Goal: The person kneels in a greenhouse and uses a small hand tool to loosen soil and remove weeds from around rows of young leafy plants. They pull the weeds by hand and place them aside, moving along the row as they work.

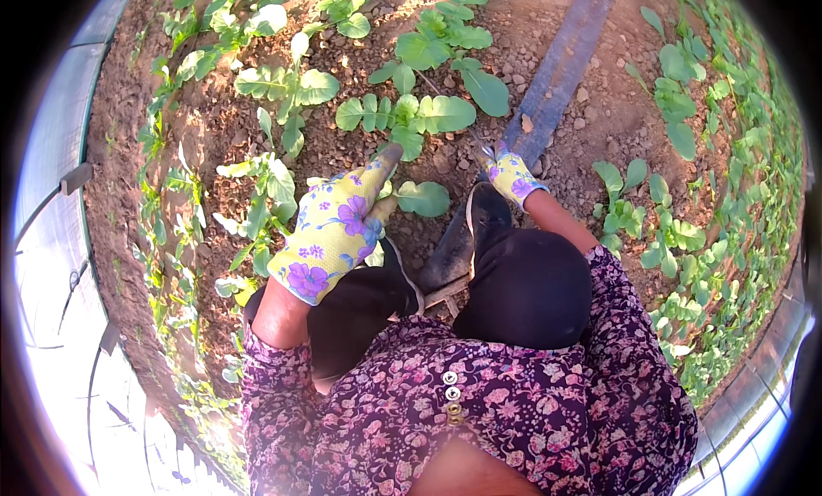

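Note:
My left hand (pixel 347 220), in a yellow glove with purple flowers, reaches in among the leaves of a young leafy plant (pixel 424 199). Its fingertips are soiled, and whether they grip a leaf cannot be told. Another leafy seedling (pixel 406 116) grows just beyond these fingers. My right hand (pixel 509 172), in a matching glove, is beside the black drip tape or flat hose, near my shoe. Its fingers are bent around something thin and dark that points towards the seedling; what it is cannot be made out.
A flat black hose (pixel 559 66) runs over the crumbly soil (pixel 616 111) and passes between my feet. Rows of leafy seedlings (pixel 263 188) stand at the left, with denser green plants (pixel 751 175) at the right. A translucent plastic greenhouse wall (pixel 51 143) borders the bed at the left.

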The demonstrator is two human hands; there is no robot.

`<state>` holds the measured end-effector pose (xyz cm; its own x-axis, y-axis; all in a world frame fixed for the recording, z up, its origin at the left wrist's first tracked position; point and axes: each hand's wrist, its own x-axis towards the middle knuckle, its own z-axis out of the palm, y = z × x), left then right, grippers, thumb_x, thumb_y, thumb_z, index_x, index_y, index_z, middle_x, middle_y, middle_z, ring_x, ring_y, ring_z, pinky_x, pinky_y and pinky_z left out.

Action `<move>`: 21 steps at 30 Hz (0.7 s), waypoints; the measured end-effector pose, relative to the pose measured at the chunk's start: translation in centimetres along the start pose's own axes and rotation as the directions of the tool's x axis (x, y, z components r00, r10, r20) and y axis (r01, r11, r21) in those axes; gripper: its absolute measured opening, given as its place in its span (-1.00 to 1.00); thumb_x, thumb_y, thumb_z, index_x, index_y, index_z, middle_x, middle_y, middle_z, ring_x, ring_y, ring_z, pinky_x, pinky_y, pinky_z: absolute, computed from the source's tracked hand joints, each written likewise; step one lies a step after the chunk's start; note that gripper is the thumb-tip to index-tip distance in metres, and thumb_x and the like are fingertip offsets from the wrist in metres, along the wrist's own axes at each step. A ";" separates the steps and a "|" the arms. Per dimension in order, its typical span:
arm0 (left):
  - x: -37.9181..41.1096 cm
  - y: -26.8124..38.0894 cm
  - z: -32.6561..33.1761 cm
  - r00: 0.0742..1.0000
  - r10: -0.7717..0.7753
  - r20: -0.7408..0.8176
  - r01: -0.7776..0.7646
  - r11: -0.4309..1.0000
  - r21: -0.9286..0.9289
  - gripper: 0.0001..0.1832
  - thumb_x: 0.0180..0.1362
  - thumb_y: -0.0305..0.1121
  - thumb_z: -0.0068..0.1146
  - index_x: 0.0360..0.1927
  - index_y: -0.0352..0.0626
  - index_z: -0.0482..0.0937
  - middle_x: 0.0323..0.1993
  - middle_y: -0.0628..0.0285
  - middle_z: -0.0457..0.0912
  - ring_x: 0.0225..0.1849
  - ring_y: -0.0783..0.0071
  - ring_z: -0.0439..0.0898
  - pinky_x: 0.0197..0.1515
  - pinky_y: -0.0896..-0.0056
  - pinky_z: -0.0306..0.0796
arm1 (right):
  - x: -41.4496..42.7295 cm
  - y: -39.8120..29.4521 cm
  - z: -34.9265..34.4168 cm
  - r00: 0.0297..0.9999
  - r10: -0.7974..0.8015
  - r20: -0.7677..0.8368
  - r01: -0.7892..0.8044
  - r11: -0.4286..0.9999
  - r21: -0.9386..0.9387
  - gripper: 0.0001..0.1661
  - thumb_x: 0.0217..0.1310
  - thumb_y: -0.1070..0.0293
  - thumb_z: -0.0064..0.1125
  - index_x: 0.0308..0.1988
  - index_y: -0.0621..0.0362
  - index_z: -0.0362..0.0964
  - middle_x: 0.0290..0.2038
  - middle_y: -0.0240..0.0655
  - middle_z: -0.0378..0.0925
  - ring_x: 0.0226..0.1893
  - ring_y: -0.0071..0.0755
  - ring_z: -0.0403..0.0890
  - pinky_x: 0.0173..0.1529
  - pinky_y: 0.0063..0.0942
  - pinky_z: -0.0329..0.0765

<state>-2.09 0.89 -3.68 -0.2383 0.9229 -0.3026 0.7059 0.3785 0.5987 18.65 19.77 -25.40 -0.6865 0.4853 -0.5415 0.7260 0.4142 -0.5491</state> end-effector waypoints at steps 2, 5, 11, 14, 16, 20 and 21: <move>0.1 0.2 0.0 1.000 0.006 0.017 -0.006 1.000 0.026 -0.39 0.15 -0.37 0.05 0.31 0.01 0.21 -0.06 -0.02 0.58 -0.03 0.03 0.56 -0.04 0.15 0.46 | 3.0 -1.3 -0.1 1.000 -0.010 0.010 0.009 0.999 0.040 -0.43 0.21 0.18 -0.08 0.08 0.41 0.20 -0.09 0.26 0.45 -0.03 0.27 0.47 0.04 -0.03 0.39; 0.5 0.8 0.5 0.998 0.017 0.064 -0.019 0.999 0.032 -0.40 0.16 -0.35 0.05 0.31 -0.01 0.22 -0.11 -0.01 0.59 -0.09 0.01 0.56 -0.10 0.11 0.45 | 8.3 -1.1 1.1 0.996 0.001 -0.092 0.007 0.996 0.087 -0.48 0.20 0.19 -0.09 0.05 0.32 0.33 -0.05 0.15 0.47 -0.03 0.21 0.48 0.06 -0.06 0.40; 0.2 1.6 2.2 0.980 0.195 0.034 -0.197 0.979 0.059 -0.41 0.16 -0.34 0.07 0.29 -0.05 0.23 -0.18 0.01 0.60 -0.18 0.02 0.58 -0.20 0.11 0.45 | 10.4 -2.2 -0.6 0.991 -0.091 0.103 0.110 0.974 -0.199 -0.49 0.28 0.05 -0.17 0.00 0.19 0.41 -0.06 0.05 0.51 -0.04 0.14 0.52 0.02 -0.07 0.45; 0.2 1.7 2.5 0.978 0.199 0.067 -0.202 0.979 0.039 -0.41 0.15 -0.36 0.09 0.28 -0.06 0.24 -0.21 0.02 0.59 -0.20 0.03 0.58 -0.21 0.13 0.44 | 8.4 -0.1 1.1 1.000 0.000 -0.030 -0.001 1.000 -0.011 -0.40 0.28 0.04 -0.17 0.10 0.32 0.24 -0.08 0.17 0.49 -0.04 0.16 0.52 0.02 -0.06 0.44; 0.0 1.9 2.0 0.984 0.162 0.079 -0.165 0.985 0.041 -0.41 0.15 -0.36 0.09 0.28 -0.06 0.24 -0.23 0.03 0.59 -0.21 0.04 0.58 -0.22 0.13 0.43 | 6.1 1.2 0.8 0.993 0.060 0.100 -0.049 0.993 -0.108 -0.37 0.25 0.10 -0.11 0.17 0.32 0.15 -0.08 0.22 0.47 -0.02 0.21 0.49 0.05 -0.06 0.40; -0.2 1.9 1.7 0.984 0.168 0.056 -0.170 0.985 0.037 -0.41 0.15 -0.35 0.09 0.28 -0.06 0.25 -0.29 0.06 0.58 -0.27 0.04 0.57 -0.27 0.13 0.42 | 2.6 3.4 0.6 0.999 0.030 0.017 -0.028 0.991 -0.133 -0.33 0.23 0.15 -0.08 0.20 0.39 0.12 -0.09 0.20 0.49 -0.03 0.22 0.49 0.04 -0.08 0.41; -0.2 1.8 1.6 0.982 0.181 0.046 -0.182 0.982 0.040 -0.42 0.15 -0.35 0.09 0.27 -0.06 0.25 -0.31 0.07 0.58 -0.29 0.04 0.56 -0.28 0.13 0.42 | 2.2 3.5 0.1 1.000 0.026 0.002 -0.026 0.993 -0.119 -0.31 0.24 0.14 -0.08 0.21 0.40 0.11 -0.09 0.20 0.48 -0.03 0.21 0.49 0.04 -0.08 0.41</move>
<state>0.27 1.28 -3.73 -0.0759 0.9718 -0.2234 0.7637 0.2007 0.6135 19.69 22.24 -28.61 -0.6671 0.4944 -0.5573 0.7434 0.4902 -0.4550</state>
